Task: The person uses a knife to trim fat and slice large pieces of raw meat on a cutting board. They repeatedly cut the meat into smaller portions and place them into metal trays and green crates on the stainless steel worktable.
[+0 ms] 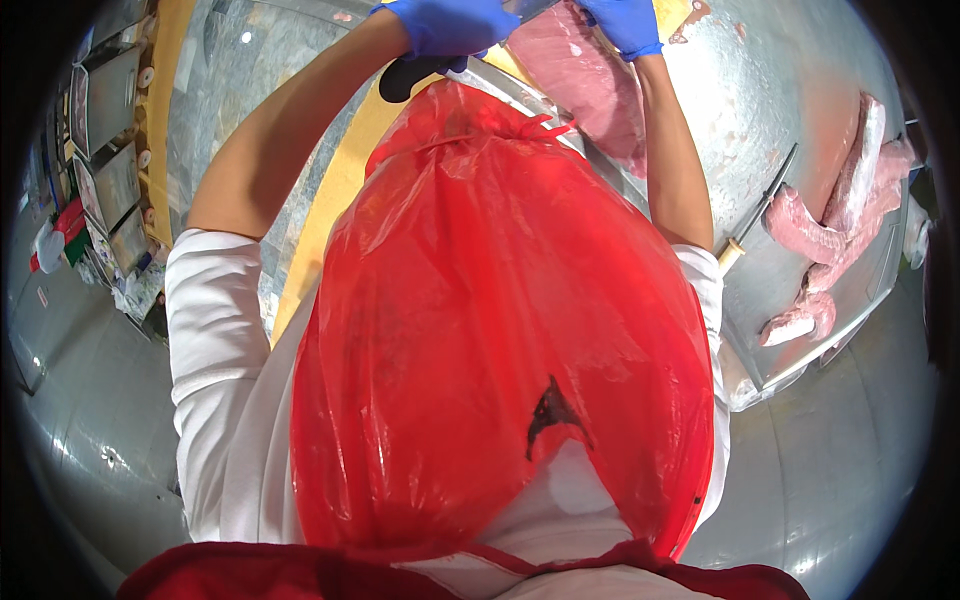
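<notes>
My left hand (450, 25), in a blue glove, is at the top edge, closed around a knife whose black handle (405, 78) sticks out below the palm. A bit of greyish blade seems to show beside the fingers; the rest is out of the picture. A large slab of pink raw meat (585, 85) lies on the work surface between my hands. My right hand (628, 25), also gloved in blue, is at the meat's upper right edge. Its fingers are mostly cut off by the picture's edge, so their grip does not show.
On the metal table (740, 100) at the right lie several long strips of meat (850, 200). Left of them rests a thin rod-like tool, its pale handle (731, 256) toward me. A yellow edge strip (330, 215) runs along the left. My red plastic apron (500, 300) fills the middle.
</notes>
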The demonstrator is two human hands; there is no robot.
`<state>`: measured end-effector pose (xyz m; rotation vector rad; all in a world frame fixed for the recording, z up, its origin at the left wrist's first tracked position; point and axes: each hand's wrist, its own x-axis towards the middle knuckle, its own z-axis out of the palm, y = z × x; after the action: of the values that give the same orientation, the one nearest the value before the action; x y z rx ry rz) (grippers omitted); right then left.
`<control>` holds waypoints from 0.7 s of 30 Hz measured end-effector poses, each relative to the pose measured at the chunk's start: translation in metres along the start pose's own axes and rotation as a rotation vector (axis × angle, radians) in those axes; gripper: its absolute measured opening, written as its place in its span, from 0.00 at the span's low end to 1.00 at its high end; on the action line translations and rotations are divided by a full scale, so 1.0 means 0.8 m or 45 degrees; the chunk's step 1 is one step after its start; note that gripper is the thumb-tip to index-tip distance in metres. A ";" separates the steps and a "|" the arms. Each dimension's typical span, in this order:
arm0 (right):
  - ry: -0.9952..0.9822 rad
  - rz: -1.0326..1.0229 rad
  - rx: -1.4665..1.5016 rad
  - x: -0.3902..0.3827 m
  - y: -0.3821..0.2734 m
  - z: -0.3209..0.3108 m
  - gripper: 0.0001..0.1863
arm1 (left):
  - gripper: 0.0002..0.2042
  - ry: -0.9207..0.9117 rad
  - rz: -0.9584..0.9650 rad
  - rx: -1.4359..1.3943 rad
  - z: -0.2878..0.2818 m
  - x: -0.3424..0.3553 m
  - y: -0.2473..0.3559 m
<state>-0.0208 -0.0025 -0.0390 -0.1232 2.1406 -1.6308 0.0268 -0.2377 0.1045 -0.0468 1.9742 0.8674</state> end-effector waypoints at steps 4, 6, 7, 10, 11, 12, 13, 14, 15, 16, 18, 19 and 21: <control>0.028 -0.079 -0.024 -0.008 -0.014 0.009 0.08 | 0.23 0.002 0.051 0.143 0.000 -0.007 -0.007; 0.026 -0.128 -0.059 -0.011 -0.023 0.015 0.07 | 0.22 0.033 0.184 0.255 0.008 0.001 -0.026; 0.001 -0.115 -0.005 -0.013 -0.029 0.017 0.07 | 0.22 0.047 0.270 0.331 0.015 0.017 -0.042; -0.036 -0.089 0.057 -0.015 -0.032 0.013 0.07 | 0.20 0.050 0.200 0.340 0.026 0.030 -0.031; -0.040 -0.101 0.015 -0.012 -0.027 0.008 0.07 | 0.20 0.048 0.118 0.302 0.030 0.026 -0.025; -0.031 -0.107 -0.027 -0.012 -0.026 0.004 0.07 | 0.19 0.037 0.088 0.139 0.033 0.012 -0.027; 0.033 -0.115 -0.203 -0.013 -0.026 0.001 0.08 | 0.19 0.026 0.057 -0.023 0.036 -0.010 -0.032; 0.013 -0.104 -0.191 -0.012 -0.025 0.001 0.08 | 0.19 0.022 0.025 -0.189 0.039 -0.025 -0.037; -0.005 -0.092 -0.180 -0.009 -0.021 -0.002 0.08 | 0.19 0.023 0.070 -0.179 0.042 -0.019 -0.044; -0.022 -0.079 -0.168 -0.006 -0.017 -0.005 0.08 | 0.18 -0.013 0.153 0.105 0.039 -0.001 -0.043; -0.043 -0.098 -0.089 -0.002 -0.017 -0.009 0.07 | 0.18 -0.071 0.310 0.664 0.030 0.031 -0.022; -0.055 -0.107 -0.049 0.000 -0.015 -0.012 0.07 | 0.18 -0.134 0.330 0.651 0.034 0.026 -0.020; 0.010 -0.093 -0.122 0.000 0.000 -0.024 0.06 | 0.17 -0.163 0.252 0.209 0.054 0.019 -0.030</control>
<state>-0.0285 0.0143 -0.0355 -0.2274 2.2449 -1.5702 0.0593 -0.2259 0.0660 0.2961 1.9445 0.8094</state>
